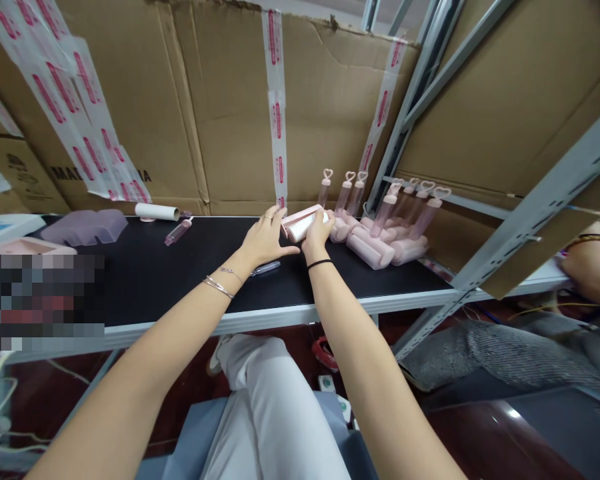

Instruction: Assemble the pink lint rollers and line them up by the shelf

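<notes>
My right hand (317, 235) is wrapped round the right end of a lint roller (303, 225), a white roll in a pale pink cover, held tilted above the black table top. My left hand (267, 239) is at the roller's left end, its thumb stretched out below and its fingertips close to or touching the cover. Beneath my hands lies a small grey, pen-like tool (266, 268). Just right of my hands are several pink lint rollers (373, 248) with clear handles ending in heart-shaped loops (349, 177).
On the left lie a white roll (157, 212), a pink handle (179, 231) and a translucent lilac tray (85, 227). Cardboard (230, 107) walls the back. A metal shelf post (540, 193) rises at the right, with another person's arm (593, 270) beyond it.
</notes>
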`<state>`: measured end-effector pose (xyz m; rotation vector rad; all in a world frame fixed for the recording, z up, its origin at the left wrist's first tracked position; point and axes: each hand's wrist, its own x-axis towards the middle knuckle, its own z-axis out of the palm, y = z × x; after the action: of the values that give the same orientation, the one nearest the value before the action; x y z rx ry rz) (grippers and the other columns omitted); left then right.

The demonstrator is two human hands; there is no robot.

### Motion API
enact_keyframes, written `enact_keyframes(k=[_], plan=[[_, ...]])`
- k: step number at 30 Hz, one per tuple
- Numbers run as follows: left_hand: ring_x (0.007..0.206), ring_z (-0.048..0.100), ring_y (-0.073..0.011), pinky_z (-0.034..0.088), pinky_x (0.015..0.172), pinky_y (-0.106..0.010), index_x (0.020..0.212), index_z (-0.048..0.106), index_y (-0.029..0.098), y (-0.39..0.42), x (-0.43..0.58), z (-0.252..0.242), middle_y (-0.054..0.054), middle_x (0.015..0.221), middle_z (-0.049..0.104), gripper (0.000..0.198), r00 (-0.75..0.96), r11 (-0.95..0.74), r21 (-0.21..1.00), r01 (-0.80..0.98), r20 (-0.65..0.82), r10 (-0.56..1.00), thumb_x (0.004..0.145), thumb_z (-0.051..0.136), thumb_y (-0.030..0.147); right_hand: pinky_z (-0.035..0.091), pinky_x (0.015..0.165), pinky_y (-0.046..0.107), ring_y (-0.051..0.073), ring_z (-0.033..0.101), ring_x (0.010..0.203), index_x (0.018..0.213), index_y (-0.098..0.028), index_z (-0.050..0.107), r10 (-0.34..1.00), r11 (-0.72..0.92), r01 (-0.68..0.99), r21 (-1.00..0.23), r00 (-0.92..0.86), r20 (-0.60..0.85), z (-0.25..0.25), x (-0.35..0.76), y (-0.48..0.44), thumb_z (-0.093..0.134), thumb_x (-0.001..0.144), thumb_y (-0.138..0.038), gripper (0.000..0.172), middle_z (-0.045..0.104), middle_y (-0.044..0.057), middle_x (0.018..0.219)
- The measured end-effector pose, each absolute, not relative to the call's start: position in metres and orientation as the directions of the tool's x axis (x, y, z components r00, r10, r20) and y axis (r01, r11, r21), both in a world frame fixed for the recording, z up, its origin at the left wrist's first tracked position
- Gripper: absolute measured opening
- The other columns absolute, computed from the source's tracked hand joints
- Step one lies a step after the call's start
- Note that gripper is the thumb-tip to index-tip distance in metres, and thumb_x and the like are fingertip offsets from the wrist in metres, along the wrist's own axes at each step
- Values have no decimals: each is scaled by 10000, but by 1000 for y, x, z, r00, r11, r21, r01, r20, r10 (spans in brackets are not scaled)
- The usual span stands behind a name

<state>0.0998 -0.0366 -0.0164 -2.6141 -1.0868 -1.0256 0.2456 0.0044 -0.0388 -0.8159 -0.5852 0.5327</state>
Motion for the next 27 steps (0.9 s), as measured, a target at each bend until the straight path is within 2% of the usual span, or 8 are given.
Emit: enact_keyframes(k=[4, 9, 14, 16, 18, 20, 23, 27], plan=[[1269, 520, -343, 438, 1038, -444, 1404, 415, 94, -33, 97, -19, -197, 1387, 527, 833, 392, -618, 364, 697, 528, 753, 722, 725, 458, 550, 760, 274, 118, 619, 810, 1039, -270, 420, 739, 530, -437, -727, 659, 142, -27, 228, -2, 496, 813, -304, 240, 572, -15, 968], [1109, 623, -282, 472, 963, -372, 1284, 535, 121, -25, 89, -20, -147, 1232, 650, 672, 301, -569, 569, 594, 498, 813, 698, 723, 393, 549, 772, 252, 97, 605, 795, 1081, -291, 376, 847, 496, -607, -621, 495, 193, -22, 219, -8, 553, 690, -132, 458, 563, -59, 908], [1059, 647, -269, 476, 936, -358, 1246, 568, 141, -15, 79, -17, -128, 1184, 682, 637, 361, -553, 646, 526, 419, 833, 699, 718, 431, 542, 783, 260, 105, 593, 780, 982, -267, 407, 883, 466, -610, -641, 365, 295, -28, 217, -6, 641, 636, -192, 424, 559, -63, 860], [1147, 615, -290, 442, 993, -385, 1309, 529, 147, -10, 70, -12, -149, 1264, 647, 683, 363, -537, 637, 553, 396, 843, 745, 669, 506, 538, 832, 285, 119, 605, 838, 1032, -271, 409, 861, 498, -533, -684, 397, 318, -31, 218, -4, 658, 619, -214, 485, 574, -47, 921], [1251, 548, -327, 381, 1059, -446, 1352, 496, 139, -2, 55, -8, -187, 1336, 597, 678, 244, -465, 588, 661, 418, 875, 827, 556, 563, 519, 916, 327, 142, 609, 945, 1146, -277, 391, 817, 544, -377, -749, 442, 371, -34, 221, -4, 671, 600, -217, 616, 581, -9, 1068], [1332, 452, -386, 307, 1094, -533, 1335, 510, 97, 7, 32, -7, -248, 1379, 542, 622, 1, -273, 510, 816, 470, 883, 880, 480, 520, 471, 1011, 379, 174, 582, 1074, 1256, -276, 357, 775, 573, -168, -802, 429, 464, -36, 222, -5, 688, 584, -212, 751, 540, 43, 1247], [1412, 261, -478, 233, 1080, -643, 1316, 499, 17, 21, -5, -14, -336, 1476, 376, 625, -345, 115, 490, 864, 409, 845, 796, 594, 352, 375, 1108, 433, 222, 513, 1217, 1338, -254, 331, 756, 586, 89, -805, 298, 583, -39, 222, -9, 709, 576, -211, 852, 457, 94, 1392], [1319, 385, -478, 308, 1016, -626, 1329, 467, -35, 31, -29, -26, -370, 1415, 418, 621, -526, 337, 540, 771, 242, 815, 760, 580, 190, 315, 1141, 486, 277, 419, 1299, 1341, -242, 338, 799, 512, 246, -823, 214, 562, -42, 221, -9, 767, 551, -257, 898, 433, 121, 1382]])
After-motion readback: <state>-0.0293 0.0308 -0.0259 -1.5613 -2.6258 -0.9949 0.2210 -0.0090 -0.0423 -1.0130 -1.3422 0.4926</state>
